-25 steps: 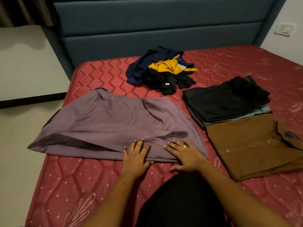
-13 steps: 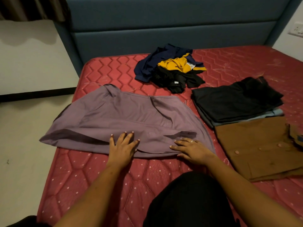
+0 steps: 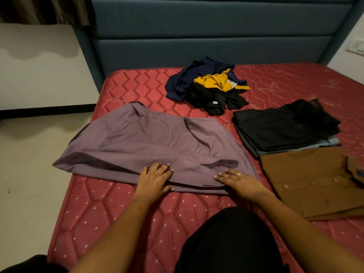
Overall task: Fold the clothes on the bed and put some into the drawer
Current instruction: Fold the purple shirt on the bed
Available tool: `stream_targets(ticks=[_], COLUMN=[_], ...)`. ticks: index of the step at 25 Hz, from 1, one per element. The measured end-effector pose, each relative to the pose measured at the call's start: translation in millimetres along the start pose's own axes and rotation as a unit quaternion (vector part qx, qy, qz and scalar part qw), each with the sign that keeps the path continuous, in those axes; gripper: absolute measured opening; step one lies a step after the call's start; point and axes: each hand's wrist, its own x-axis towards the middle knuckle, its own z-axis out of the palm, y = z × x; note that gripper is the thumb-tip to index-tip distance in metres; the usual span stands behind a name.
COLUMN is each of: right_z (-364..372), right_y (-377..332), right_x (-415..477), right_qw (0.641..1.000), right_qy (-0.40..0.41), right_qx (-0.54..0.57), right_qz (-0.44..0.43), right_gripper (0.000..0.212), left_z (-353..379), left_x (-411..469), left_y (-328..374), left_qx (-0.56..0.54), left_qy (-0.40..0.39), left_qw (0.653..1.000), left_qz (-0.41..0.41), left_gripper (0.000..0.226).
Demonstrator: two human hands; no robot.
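A purple shirt (image 3: 149,142) lies spread flat across the red mattress (image 3: 122,209), its left part hanging past the bed's edge. My left hand (image 3: 155,178) presses flat on its near hem, fingers apart. My right hand (image 3: 238,182), wearing a ring, lies flat on the same hem further right, next to a folded-in cuff. A folded brown shirt (image 3: 311,180) rests to the right. Behind it sits a stack of folded dark clothes (image 3: 283,127). An unfolded heap of navy, yellow and black clothes (image 3: 208,87) lies near the headboard.
A blue padded headboard (image 3: 206,36) closes off the far side. To the left the bed ends above a pale floor (image 3: 29,174), with a white wall and dark skirting beyond. A wall socket (image 3: 356,47) is at the far right. No drawer is in view.
My left hand has slid left along the shirt's near hem, away from my right hand. The camera has shifted, so everything sits further right in view.
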Motion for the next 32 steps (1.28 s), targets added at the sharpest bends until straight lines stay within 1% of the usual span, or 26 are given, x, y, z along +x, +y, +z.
stream_targets(ticks=[1, 2, 4, 5, 6, 7, 9, 11, 12, 13, 14, 15, 16, 18, 20, 21, 25, 28, 32], right_z=[-0.4, 2.0, 6.3, 8.8, 12.8, 14.5, 17.6, 22.2, 23.4, 22.2, 22.6, 19.7, 15.3, 8.6, 5.0, 5.2, -10.1, -24.6, -28.7], right_y=[2.1, 4.9, 6.6, 5.3, 4.9, 3.4, 2.0, -0.8, -1.7, -4.0, -5.2, -6.3, -7.8, -8.1, -5.6, -4.4, -3.2, -8.9, -3.6], right_x=[-3.5, -5.7, -11.1, -14.1, -15.9, -18.6, -23.3, -24.3, -22.6, -20.6, -17.6, -14.9, -12.1, -5.3, -0.2, 1.8, 2.3, -8.9, -42.3], right_qw=[1.000, 1.000, 1.000, 1.000, 1.000, 1.000, 1.000, 0.999, 0.998, 0.998, 0.999, 0.998, 0.998, 0.998, 0.997, 0.997, 0.993, 0.990, 0.987], right_qy=[0.015, 0.024, 0.010, 0.006, 0.009, 0.015, 0.016, 0.034, 0.037, 0.025, 0.005, -0.014, -0.024, -0.021, -0.029, -0.033, -0.044, -0.064, -0.096], right_qx=[-0.003, 0.000, 0.016, 0.017, 0.019, 0.016, -0.011, -0.038, -0.047, -0.052, -0.054, -0.056, -0.061, -0.064, -0.069, -0.072, -0.106, -0.124, -0.129], right_qz=[0.005, 0.009, 0.019, 0.018, 0.013, 0.011, 0.022, 0.019, 0.009, 0.006, 0.006, 0.010, 0.014, 0.021, 0.019, 0.020, 0.009, 0.009, 0.013], right_gripper=[0.060, 0.059, 0.059, 0.060, 0.060, 0.059, 0.062, 0.065, 0.069, 0.080, 0.091, 0.097, 0.099, 0.089, 0.076, 0.074, 0.072, 0.067, 0.063], left_z=[-2.8, -3.2, 0.7, 1.5, 6.9, 10.9, 21.2, 23.9, 22.7, 21.3, 20.9, 19.7, 19.5, 16.3, 12.5, 11.8, 5.2, -7.8, -11.3], left_x=[2.2, 4.4, 4.2, 2.2, 0.3, -3.5, -13.4, -19.6, -20.3, -21.2, -22.7, -24.2, -25.7, -25.1, -20.8, -18.2, -9.7, -11.5, -37.2], left_y=[-0.1, 0.7, 5.0, 7.1, 7.5, 8.3, 7.7, 6.8, 5.3, 2.8, -0.6, -4.0, -6.7, -9.1, -9.2, -9.8, -20.2, -20.2, 23.0], left_qx=[0.010, 0.019, 0.045, 0.047, 0.043, 0.031, -0.002, -0.019, -0.025, -0.031, -0.033, -0.025, -0.020, -0.022, -0.003, 0.010, 0.044, 0.032, 0.055], left_qy=[-0.003, 0.000, 0.019, 0.016, -0.001, -0.041, -0.089, -0.113, -0.122, -0.125, -0.119, -0.112, -0.114, -0.119, -0.123, -0.131, -0.161, -0.199, -0.216], left_qw=[1.000, 1.000, 0.999, 0.999, 0.999, 0.998, 0.995, 0.992, 0.991, 0.990, 0.989, 0.989, 0.988, 0.983, 0.980, 0.978, 0.969, 0.963, 0.963], left_qz=[0.006, 0.012, 0.022, 0.013, -0.001, -0.023, -0.055, -0.053, -0.051, -0.060, -0.075, -0.091, -0.106, -0.137, -0.157, -0.164, -0.181, -0.178, -0.153], left_gripper=[0.069, 0.067, 0.047, 0.042, 0.045, 0.048, 0.051, 0.065, 0.071, 0.072, 0.067, 0.060, 0.056, 0.062, 0.065, 0.065, 0.071, 0.067, 0.064])
